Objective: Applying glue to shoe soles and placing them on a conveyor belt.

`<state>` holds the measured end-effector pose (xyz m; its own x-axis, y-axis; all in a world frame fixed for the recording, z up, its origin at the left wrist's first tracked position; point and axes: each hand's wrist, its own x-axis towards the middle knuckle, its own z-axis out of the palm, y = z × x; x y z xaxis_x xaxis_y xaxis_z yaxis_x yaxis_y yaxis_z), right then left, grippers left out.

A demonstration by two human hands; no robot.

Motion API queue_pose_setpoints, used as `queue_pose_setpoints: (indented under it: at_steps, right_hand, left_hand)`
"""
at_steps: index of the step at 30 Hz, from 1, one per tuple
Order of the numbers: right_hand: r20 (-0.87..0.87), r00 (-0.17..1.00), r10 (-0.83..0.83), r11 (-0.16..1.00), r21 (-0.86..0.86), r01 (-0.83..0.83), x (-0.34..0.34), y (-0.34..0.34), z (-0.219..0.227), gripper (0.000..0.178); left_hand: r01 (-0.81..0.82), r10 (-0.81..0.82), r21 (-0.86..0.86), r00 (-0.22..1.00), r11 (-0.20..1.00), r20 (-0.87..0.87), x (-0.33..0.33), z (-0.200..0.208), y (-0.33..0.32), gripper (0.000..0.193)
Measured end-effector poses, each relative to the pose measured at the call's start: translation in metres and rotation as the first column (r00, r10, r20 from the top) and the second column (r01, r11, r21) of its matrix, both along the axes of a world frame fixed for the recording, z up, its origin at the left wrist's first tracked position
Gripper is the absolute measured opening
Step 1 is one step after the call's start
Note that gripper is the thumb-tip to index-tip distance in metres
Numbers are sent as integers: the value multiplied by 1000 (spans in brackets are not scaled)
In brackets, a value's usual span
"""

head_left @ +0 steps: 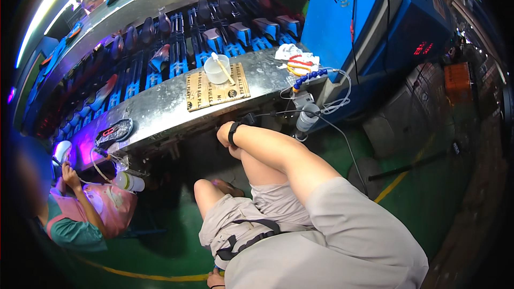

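My right hand (224, 135), a dark band on its wrist, hangs over my bent knee just below the metal bench edge; its fingers are hidden from me. At the bottom edge, beside my waist, my left hand (216, 280) is closed, with a bit of blue showing above it; what it holds, if anything, I cannot make out. On the bench ahead, a translucent plastic tub (216, 69) stands on a printed cardboard sheet (206, 96). A brush (223, 69) with a pale handle leans in the tub, its end reaching over the rim.
Behind the metal bench (160, 95), a conveyor carries several shoe parts (212, 39). White cloth (295, 56) and blue segmented hose (311, 77) lie by the blue machine (342, 16). At left, a co-worker (80, 208) holds a white object near a dark shoe (114, 132). A cable hangs at right.
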<state>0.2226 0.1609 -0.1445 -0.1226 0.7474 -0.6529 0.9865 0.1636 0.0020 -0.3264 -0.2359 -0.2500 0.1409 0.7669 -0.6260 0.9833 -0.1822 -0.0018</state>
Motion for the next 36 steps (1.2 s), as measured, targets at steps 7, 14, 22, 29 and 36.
queue_pose_setpoints:
  at_steps: [7,14,22,29,36]
  right_hand:
    - [-19,1000,22,999,36,-22,0,-6,8,27]
    - [-30,999,-12,1000,6,13,-3,-8,21,24]
    - [-43,999,12,1000,22,-12,0,-2,7,25]
    - [-44,996,78,991,-106,-82,-2,-2,10,28]
    - [-141,986,88,992,-78,-100,-9,-6,-2,31]
  left_hand:
    - [-4,4,-1,1000,1000,-20,-6,3,2,48]
    - [-22,22,2,999,1000,-39,-15,3,-4,45]
    - [-59,60,31,998,998,-36,-16,-3,-6,42]
    - [-112,113,65,993,992,-16,-6,-9,-17,40]
    - [-178,178,98,984,979,1,6,-12,-36,38]
